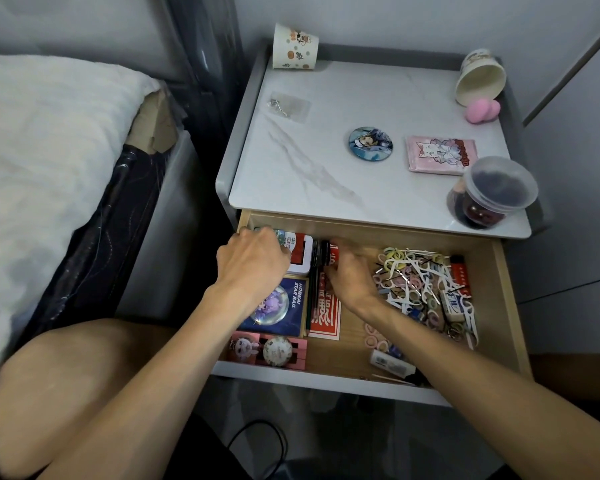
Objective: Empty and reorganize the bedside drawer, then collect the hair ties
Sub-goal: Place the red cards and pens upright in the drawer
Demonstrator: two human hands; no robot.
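Your drawer (pixel 506 299) is pulled open; hair ties (pixel 418 282) piled at its right w/ floss picks. Your right hand (pixel 352 275) curls over a red packet (pixel 326 306), grip can't tell. Left hand (pixel 253 261) closed near a white tin (pixel 302 254), contents hidden. Nightstand top (pixel 326 168) beyond: round badge (pixel 370 141), pink pouch (pixel 442 154).

"honkai star rail" on blue card (pixel 277 305) in drawer (pixel 506 292), red packet's (pixel 324 315) white characters unreadable
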